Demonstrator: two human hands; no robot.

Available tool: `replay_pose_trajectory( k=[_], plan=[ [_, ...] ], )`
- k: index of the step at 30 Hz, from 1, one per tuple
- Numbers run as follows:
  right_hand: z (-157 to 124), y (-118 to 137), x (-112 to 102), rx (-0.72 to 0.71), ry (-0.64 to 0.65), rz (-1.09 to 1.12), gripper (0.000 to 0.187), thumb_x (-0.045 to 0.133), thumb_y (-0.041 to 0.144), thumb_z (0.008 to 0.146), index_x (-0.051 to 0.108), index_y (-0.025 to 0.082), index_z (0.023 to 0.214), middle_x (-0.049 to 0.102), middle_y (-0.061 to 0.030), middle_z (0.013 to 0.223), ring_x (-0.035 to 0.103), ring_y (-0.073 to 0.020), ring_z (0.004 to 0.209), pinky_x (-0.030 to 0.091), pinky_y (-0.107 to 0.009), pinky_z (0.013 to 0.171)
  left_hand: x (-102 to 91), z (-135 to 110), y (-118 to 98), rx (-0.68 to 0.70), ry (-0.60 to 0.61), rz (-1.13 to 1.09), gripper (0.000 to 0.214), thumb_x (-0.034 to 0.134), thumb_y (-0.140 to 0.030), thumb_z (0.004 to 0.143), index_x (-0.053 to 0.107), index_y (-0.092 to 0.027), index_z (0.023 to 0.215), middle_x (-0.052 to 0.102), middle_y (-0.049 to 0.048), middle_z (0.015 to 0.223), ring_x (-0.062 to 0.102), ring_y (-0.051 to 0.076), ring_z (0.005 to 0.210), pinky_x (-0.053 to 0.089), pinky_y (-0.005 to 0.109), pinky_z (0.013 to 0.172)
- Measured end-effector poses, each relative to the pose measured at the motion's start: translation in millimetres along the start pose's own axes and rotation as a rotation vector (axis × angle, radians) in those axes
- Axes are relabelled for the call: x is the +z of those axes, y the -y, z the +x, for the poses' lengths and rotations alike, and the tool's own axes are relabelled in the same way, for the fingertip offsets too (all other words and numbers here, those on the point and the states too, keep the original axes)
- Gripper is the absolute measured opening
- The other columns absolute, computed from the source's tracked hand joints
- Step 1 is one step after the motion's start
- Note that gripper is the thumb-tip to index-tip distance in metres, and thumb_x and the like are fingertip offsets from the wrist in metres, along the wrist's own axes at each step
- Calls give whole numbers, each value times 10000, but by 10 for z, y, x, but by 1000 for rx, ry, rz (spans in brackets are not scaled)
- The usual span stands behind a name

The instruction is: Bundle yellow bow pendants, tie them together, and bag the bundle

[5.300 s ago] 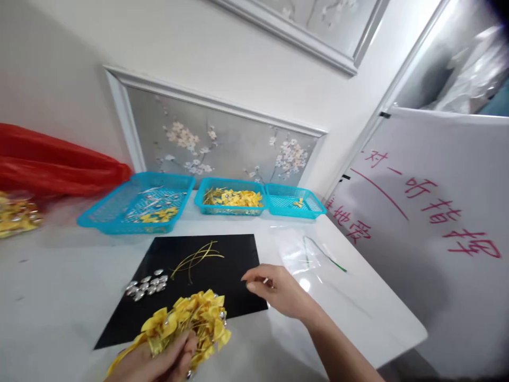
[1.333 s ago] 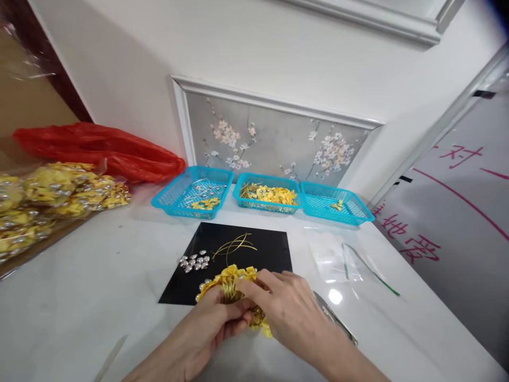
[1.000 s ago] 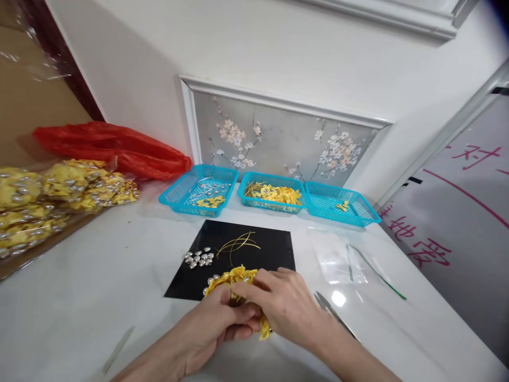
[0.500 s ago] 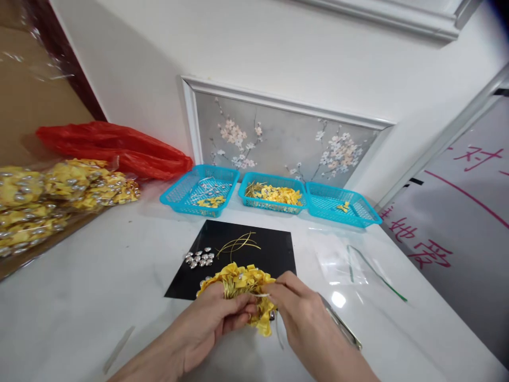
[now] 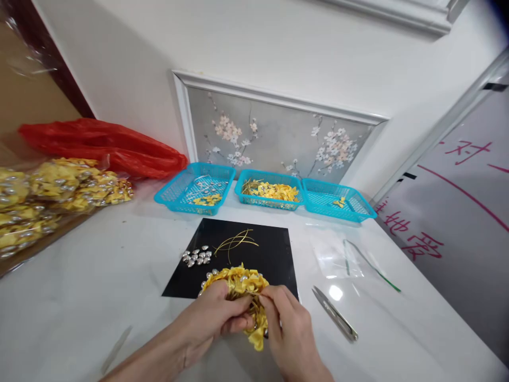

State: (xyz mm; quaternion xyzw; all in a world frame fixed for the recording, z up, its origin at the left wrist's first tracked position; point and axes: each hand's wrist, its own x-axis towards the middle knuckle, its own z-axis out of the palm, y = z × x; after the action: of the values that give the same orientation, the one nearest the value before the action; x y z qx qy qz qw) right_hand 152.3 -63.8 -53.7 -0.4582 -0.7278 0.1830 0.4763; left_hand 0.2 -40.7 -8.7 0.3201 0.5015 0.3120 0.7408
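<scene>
My left hand [image 5: 222, 313] is closed around a bunch of yellow ribbon flowers [image 5: 248, 278] with pearly beads among the petals. Gold wire stems show at the middle of the bunch, by the left thumb. Against these stems my right hand [image 5: 288, 323] pinches a thin pale strip [image 5: 253, 293], most of it hidden by the fingers. The bunch is held over the near edge of a black mat [image 5: 272, 254]. On that mat lie several loose silver beads [image 5: 198, 257] and a few gold wires [image 5: 236, 241].
Thread snips [image 5: 336, 314] lie right of my hands. Behind them are a clear plastic bag [image 5: 334, 257] and a green wire [image 5: 371, 268]. Blue baskets [image 5: 169, 199] line the wall. Bagged yellow flowers [image 5: 79, 183] and a red bag [image 5: 99, 143] are at left.
My right hand has moved slightly left and turned in toward the stems, uncovering the snips. The strip's white tail, hanging below that hand before, is out of sight. The view shifted slightly.
</scene>
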Motion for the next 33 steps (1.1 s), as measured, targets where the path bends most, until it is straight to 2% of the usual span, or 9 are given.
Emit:
replay_pose_trajectory(
  k=[4,7,10,13,19,22,26,29,33],
  plan=[
    [30,44,-8,54,100,-23,186,388,154,900,570,187,880,564,-30,791,569,-140,677,441,-237,603,-29,17,8,-4,8,-30,197,752,-265,680,655,-109,750,589,0,626,498,40,510,437,125,511],
    [38,82,8,44,145,-194,209,373,117,851,573,176,835,545,-46,774,551,-160,620,416,-257,544,-35,10,25,2,-10,-37,199,751,-264,682,664,-111,775,598,3,626,495,38,499,430,124,500],
    [49,92,42,-25,108,-411,200,386,87,781,566,167,814,534,-59,753,517,-176,556,351,-269,476,-19,4,19,-7,-3,-47,207,768,-253,661,669,-111,775,615,12,669,523,43,533,445,120,524],
    [72,67,77,-109,40,-501,206,395,55,730,554,167,798,524,-57,745,502,-174,560,321,-263,474,-9,14,-9,-16,12,-42,221,784,-248,640,666,-111,767,622,17,687,559,61,577,468,128,550],
    [133,-3,101,-160,37,-411,224,356,76,827,559,168,806,512,-47,752,481,-154,561,317,-252,476,-56,17,-28,-65,30,-46,184,777,-211,649,663,-112,754,623,8,661,578,58,561,492,128,566],
    [177,14,23,-51,147,-246,221,367,87,854,566,167,798,512,-44,783,505,-140,595,379,-235,518,-75,3,-27,-101,51,-96,116,746,-170,680,671,-102,735,629,16,639,577,51,524,493,117,547],
    [221,78,-163,92,265,43,177,445,108,874,591,192,928,529,-25,840,553,-115,687,445,-196,601,-73,15,-51,-166,-3,-217,67,705,-104,701,681,-84,760,665,49,661,587,58,482,501,120,501],
    [187,104,-227,63,165,75,208,414,127,910,612,194,913,539,-27,821,564,-112,700,459,-198,628,-70,51,-60,-172,-41,-270,29,674,-79,720,678,-75,748,671,57,663,592,61,471,510,120,487],
    [81,109,-172,-27,64,-57,235,378,152,927,610,172,896,533,-48,788,560,-134,663,466,-239,633,-74,77,-50,-155,-60,-295,42,637,-67,754,676,-60,740,648,49,595,594,64,467,514,115,483]
  ],
)
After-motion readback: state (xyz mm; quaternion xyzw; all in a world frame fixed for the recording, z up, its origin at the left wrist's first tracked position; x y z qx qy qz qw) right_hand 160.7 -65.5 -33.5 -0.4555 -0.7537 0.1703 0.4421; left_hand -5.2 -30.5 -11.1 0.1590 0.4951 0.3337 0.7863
